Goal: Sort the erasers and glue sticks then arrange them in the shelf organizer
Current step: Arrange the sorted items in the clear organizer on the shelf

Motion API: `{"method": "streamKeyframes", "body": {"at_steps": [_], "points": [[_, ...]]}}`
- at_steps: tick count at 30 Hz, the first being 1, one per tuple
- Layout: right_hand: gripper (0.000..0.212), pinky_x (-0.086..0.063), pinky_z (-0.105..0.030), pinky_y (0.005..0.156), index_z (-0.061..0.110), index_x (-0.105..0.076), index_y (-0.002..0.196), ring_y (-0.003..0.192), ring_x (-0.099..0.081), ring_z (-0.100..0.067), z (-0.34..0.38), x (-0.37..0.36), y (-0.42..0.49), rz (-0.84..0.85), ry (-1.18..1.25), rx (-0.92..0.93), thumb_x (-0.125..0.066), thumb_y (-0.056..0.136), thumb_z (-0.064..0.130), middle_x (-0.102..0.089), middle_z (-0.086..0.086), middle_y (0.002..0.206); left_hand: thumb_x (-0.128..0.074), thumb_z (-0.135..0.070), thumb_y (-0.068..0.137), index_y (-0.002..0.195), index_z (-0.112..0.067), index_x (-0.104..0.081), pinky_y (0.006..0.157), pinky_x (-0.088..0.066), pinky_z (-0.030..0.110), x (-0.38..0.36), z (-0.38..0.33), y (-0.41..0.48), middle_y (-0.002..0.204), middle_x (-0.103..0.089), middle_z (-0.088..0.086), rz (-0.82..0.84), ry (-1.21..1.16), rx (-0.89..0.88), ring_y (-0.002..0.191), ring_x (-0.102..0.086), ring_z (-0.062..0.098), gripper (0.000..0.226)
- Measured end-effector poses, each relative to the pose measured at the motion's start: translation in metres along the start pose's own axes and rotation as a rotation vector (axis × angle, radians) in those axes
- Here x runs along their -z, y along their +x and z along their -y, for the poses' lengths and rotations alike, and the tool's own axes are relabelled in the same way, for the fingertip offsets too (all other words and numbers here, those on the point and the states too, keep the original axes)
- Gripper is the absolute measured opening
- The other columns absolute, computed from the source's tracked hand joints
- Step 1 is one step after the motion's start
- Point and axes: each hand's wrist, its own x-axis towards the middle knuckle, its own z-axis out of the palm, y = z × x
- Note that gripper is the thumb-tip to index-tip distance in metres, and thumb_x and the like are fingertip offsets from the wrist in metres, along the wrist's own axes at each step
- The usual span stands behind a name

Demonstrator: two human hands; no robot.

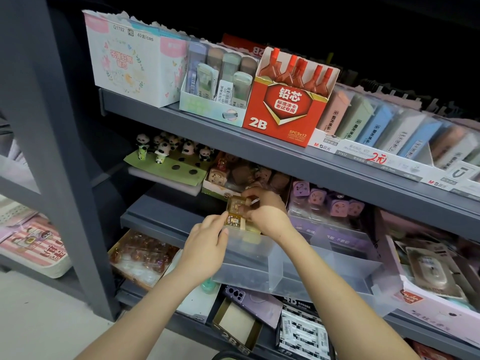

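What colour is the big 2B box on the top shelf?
The box is red with white lettering; head view.

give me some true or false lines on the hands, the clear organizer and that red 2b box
1. The left hand and right hand hold gold packets. True.
2. The red 2B box sits on the lowest shelf. False: it stands on the top shelf.
3. The panda figures stand inside the red 2B box. False: they stand one shelf lower, to the left.
4. The clear organizer lies under the hands. True.
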Motion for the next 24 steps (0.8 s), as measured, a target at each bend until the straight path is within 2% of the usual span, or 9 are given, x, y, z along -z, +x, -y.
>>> {"method": "streamKeyframes", "body": {"at_steps": [3, 7, 8, 11, 13, 16, 18, 22, 24], "points": [[0.021, -0.053, -0.027, 0.079, 0.013, -0.067, 0.1, 0.092, -0.061, -0.019, -0.006, 0.007, 0.0, -0.062, 0.291, -0.103, -0.067, 0.082, 0.001, -0.065, -0.001, 0.097, -0.031, -0.027, 0.103, 0.148, -0.023, -0.027, 0.103, -0.026, 0.027, 0.0, 0.0, 0.0, 0.147, -0.035, -0.006, -0.001, -0.007, -0.005, 0.128, -0.035, 0.02, 0.046], [0.023, -0.04, -0.001, 0.058, 0.015, -0.065, 0.094, 0.064, -0.06, 0.002, -0.013, 0.014, -0.003, -0.137, 0.396, -0.095, -0.071, 0.079, -0.001, -0.059, 0.003, 0.079, -0.031, -0.028, 0.103, 0.148, -0.024, -0.026, 0.1, -0.026, 0.025, 0.001, 0.0, -0.001, 0.147, -0.035, -0.006, -0.005, -0.008, -0.017, 0.126, -0.035, 0.02, 0.046], [0.022, -0.042, -0.003, 0.063, 0.013, -0.068, 0.097, 0.066, -0.061, 0.004, -0.014, 0.014, -0.004, -0.109, 0.388, -0.1, -0.072, 0.079, 0.001, -0.061, 0.002, 0.084, -0.031, -0.028, 0.103, 0.148, -0.024, -0.026, 0.101, -0.026, 0.025, 0.0, 0.0, 0.0, 0.147, -0.035, -0.006, -0.005, -0.008, -0.017, 0.126, -0.035, 0.019, 0.046], [0.025, -0.05, -0.016, 0.072, 0.01, -0.071, 0.106, 0.085, -0.062, -0.013, -0.016, 0.009, -0.005, -0.011, 0.335, -0.136, -0.068, 0.083, 0.001, -0.065, 0.002, 0.096, -0.031, -0.027, 0.103, 0.148, -0.024, -0.026, 0.101, -0.026, 0.026, 0.001, 0.0, 0.0, 0.147, -0.035, -0.006, -0.002, -0.011, -0.009, 0.127, -0.035, 0.02, 0.046], [0.03, -0.054, -0.024, 0.075, 0.011, -0.072, 0.105, 0.084, -0.062, -0.018, -0.016, 0.01, -0.003, -0.007, 0.288, -0.143, -0.056, 0.085, -0.006, -0.067, -0.001, 0.095, -0.031, -0.027, 0.103, 0.148, -0.024, -0.026, 0.102, -0.026, 0.026, 0.001, 0.0, 0.0, 0.147, -0.036, -0.006, -0.001, -0.011, -0.01, 0.127, -0.035, 0.02, 0.046], [0.034, -0.054, -0.04, 0.077, 0.013, -0.072, 0.088, 0.071, -0.058, -0.022, -0.015, 0.018, -0.001, -0.055, 0.27, -0.164, -0.046, 0.086, -0.008, -0.07, -0.007, 0.084, -0.03, -0.028, 0.103, 0.148, -0.025, -0.026, 0.103, -0.027, 0.027, 0.002, 0.0, 0.0, 0.147, -0.036, -0.006, 0.002, -0.014, -0.01, 0.128, -0.034, 0.02, 0.046], [0.03, -0.055, -0.039, 0.072, 0.011, -0.069, 0.078, 0.062, -0.058, -0.019, -0.018, 0.027, 0.0, -0.079, 0.272, -0.211, -0.047, 0.086, -0.007, -0.067, -0.003, 0.071, -0.03, -0.029, 0.103, 0.148, -0.025, -0.026, 0.103, -0.027, 0.026, 0.002, 0.001, 0.0, 0.147, -0.036, -0.006, 0.004, -0.012, -0.01, 0.129, -0.034, 0.019, 0.046], [0.03, -0.057, -0.027, 0.057, 0.015, -0.067, 0.071, 0.05, -0.06, -0.017, -0.018, 0.034, -0.009, 0.046, 0.296, -0.211, -0.055, 0.085, -0.008, -0.066, -0.006, 0.069, -0.03, -0.027, 0.103, 0.148, -0.025, -0.026, 0.102, -0.027, 0.026, 0.001, 0.001, 0.001, 0.146, -0.037, -0.005, -0.002, -0.011, -0.004, 0.128, -0.034, 0.019, 0.046], [0.032, -0.057, -0.026, 0.061, 0.017, -0.068, 0.068, 0.051, -0.062, -0.016, -0.017, 0.034, -0.012, 0.112, 0.27, -0.196, -0.057, 0.084, -0.008, -0.068, -0.006, 0.07, -0.031, -0.027, 0.103, 0.148, -0.024, -0.027, 0.102, -0.027, 0.026, 0.001, 0.001, 0.001, 0.146, -0.037, -0.005, -0.006, -0.008, -0.004, 0.128, -0.035, 0.019, 0.046]]}}
